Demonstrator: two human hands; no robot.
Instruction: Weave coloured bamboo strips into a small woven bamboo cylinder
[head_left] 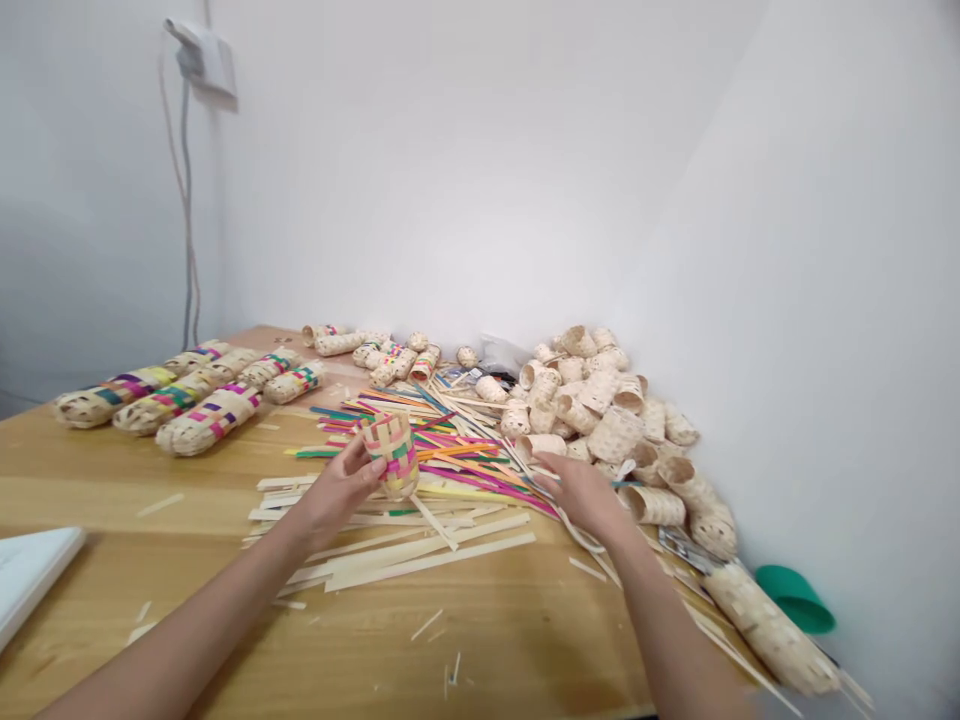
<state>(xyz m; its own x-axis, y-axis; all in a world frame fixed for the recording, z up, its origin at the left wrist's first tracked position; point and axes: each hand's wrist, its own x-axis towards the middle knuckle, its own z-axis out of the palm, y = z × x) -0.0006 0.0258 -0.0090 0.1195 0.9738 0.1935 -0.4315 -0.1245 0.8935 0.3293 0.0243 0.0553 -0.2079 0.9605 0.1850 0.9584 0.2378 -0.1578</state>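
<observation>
My left hand [335, 492] grips a small woven cup [391, 455] with pink, green and yellow bands, held upright just above the table, a loose strip trailing from its bottom. My right hand [585, 493] lies palm down with fingers stretched over the pile of coloured strips [450, 450], touching them near a plain woven cup [541, 445]. Pale flat strips [405, 545] lie spread under and between both hands on the wooden table [225, 620].
A heap of plain woven cups [607, 400] fills the right corner by the wall. Stacked rolls of woven cups [187, 395] lie at the left. A green cup [795, 598] sits at the right edge, a white board [30, 570] at the left edge.
</observation>
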